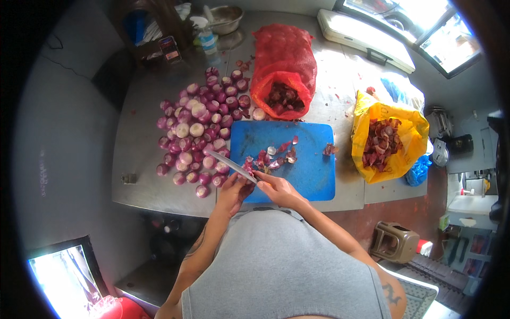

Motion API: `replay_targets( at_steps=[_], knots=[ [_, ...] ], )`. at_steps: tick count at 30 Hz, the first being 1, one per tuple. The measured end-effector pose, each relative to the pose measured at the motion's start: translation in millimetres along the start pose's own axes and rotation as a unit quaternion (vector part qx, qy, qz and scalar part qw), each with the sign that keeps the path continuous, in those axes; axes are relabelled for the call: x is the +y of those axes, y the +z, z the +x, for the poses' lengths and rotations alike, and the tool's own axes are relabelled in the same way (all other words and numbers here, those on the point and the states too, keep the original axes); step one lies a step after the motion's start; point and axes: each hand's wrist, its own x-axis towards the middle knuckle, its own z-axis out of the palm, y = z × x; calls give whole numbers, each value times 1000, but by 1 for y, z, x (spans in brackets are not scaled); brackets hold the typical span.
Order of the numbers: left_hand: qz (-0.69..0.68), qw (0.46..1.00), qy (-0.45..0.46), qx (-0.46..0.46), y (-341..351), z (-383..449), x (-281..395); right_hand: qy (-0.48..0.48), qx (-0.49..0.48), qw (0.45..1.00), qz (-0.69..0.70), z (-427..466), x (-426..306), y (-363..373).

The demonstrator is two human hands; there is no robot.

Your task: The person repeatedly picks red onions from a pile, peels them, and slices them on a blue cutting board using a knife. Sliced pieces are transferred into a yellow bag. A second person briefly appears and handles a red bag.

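Observation:
A knife (231,164) is held by its handle in my right hand (279,190), its blade pointing up and left over the edge of the blue cutting board (312,175). My left hand (233,194) is curled beneath the blade at the board's near left corner. It seems to hold a red onion, mostly hidden by the blade and fingers. Papery onion skins (263,158) lie scattered on the board. Left of it is a heap of peeled red onions (196,129). Beyond the board lies a red mesh sack (285,52), its mouth facing me, with unpeeled onions inside.
A yellow plastic bag (412,139) with onion skins stands open at the right of the metal table (151,199). A spray bottle (208,40), a metal bowl (227,26) and a phone (170,50) are at the back left. A long white case (364,38) lies at the back right.

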Motion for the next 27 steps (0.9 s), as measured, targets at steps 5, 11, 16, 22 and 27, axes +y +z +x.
replay_targets(
  at_steps=[5,11,16,22,27],
  knots=[
    [108,993,35,-37,-7,-2,3,-68,14,997,-17,-3,0,0],
    [210,966,144,-56,-2,-3,12,15,-63,969,239,-1,1,-1],
    [207,957,180,-96,5,-5,22,75,-95,904,410,2,4,-9],
    [247,954,152,-73,14,-7,27,-67,-25,982,175,-3,-12,-5],
    [225,953,174,-102,11,-6,22,-110,30,992,-44,-4,-28,-5]
  ],
)
